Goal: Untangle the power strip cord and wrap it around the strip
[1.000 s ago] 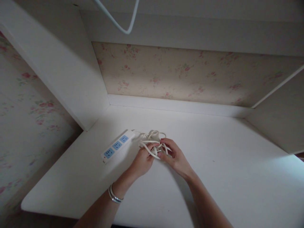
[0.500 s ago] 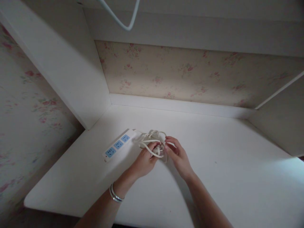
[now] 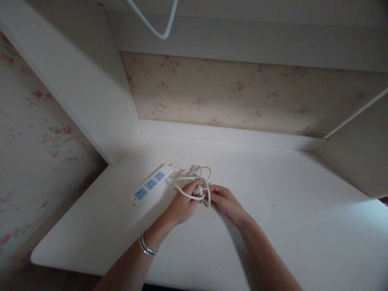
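Observation:
A white power strip (image 3: 150, 185) with three blue socket faces lies slantwise on the white desk (image 3: 287, 234). Its cream cord (image 3: 188, 173) runs from the far end into loose loops in front of me. My left hand (image 3: 185, 203) is closed round the white plug (image 3: 198, 190), whose metal prongs point to the right. Loops of cord hang around the plug and over my left fingers. My right hand (image 3: 226, 202) has its thumb and fingers pinched on the cord loop just right of the prongs; the fingertips are partly hidden by the cord.
A white side panel (image 3: 75, 81) rises at the left and another (image 3: 360, 149) at the right. Flowered wallpaper (image 3: 224, 91) covers the back wall above a low white ledge (image 3: 230, 135). A pale bent cable or rod (image 3: 163, 35) hangs at the top.
My right hand has come down slightly, its fingers closing from a looser spread into a pinch on the cord. The loop beside the prongs has shifted, and my left hand keeps the plug.

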`<state>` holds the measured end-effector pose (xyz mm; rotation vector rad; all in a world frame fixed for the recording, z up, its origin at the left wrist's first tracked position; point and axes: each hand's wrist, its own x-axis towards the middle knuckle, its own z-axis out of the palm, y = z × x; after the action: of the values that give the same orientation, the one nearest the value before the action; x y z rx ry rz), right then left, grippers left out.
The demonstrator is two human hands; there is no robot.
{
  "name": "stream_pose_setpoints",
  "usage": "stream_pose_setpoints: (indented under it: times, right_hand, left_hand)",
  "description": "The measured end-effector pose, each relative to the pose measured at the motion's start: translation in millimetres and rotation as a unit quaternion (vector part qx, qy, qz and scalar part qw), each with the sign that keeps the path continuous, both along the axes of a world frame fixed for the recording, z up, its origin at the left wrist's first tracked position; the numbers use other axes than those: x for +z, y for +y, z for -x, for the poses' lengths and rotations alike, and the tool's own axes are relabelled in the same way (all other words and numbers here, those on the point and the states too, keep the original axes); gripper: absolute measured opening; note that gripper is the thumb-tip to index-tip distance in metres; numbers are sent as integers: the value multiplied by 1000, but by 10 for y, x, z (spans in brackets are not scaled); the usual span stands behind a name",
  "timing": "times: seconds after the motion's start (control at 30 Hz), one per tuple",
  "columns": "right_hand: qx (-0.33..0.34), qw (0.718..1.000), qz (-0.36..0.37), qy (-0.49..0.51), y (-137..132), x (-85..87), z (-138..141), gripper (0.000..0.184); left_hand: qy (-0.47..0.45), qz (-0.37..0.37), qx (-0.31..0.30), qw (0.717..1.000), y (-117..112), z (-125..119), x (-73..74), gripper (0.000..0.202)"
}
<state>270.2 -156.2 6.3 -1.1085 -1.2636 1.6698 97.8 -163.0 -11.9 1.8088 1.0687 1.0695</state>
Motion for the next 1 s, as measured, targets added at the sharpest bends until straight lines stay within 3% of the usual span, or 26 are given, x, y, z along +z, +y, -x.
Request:
stream_pose_setpoints:
  times: [0.2, 0.37, 0.57, 0.73, 1.0]
  right_hand:
    - [34, 999, -22, 29, 64, -85, -38, 36]
    - [7, 1000, -22, 8, 50, -116, -28, 36]
    - [-20, 994, -96, -51, -48, -57, 94, 37]
    - [-51, 990, -68, -116, -57, -91, 161, 35]
    - [-37, 997, -14, -66, -42, -77, 89, 28]
  left_hand:
    - [50, -57, 19, 997, 13, 20, -6, 42]
    - [123, -107, 25, 986, 11, 19, -17, 44]
    - [195, -151, 34, 969, -11, -5, -37, 43]
    - [193, -159, 11, 968, 3, -9, -42, 44]
    - [192, -127, -48, 972, -106, -38, 199, 69]
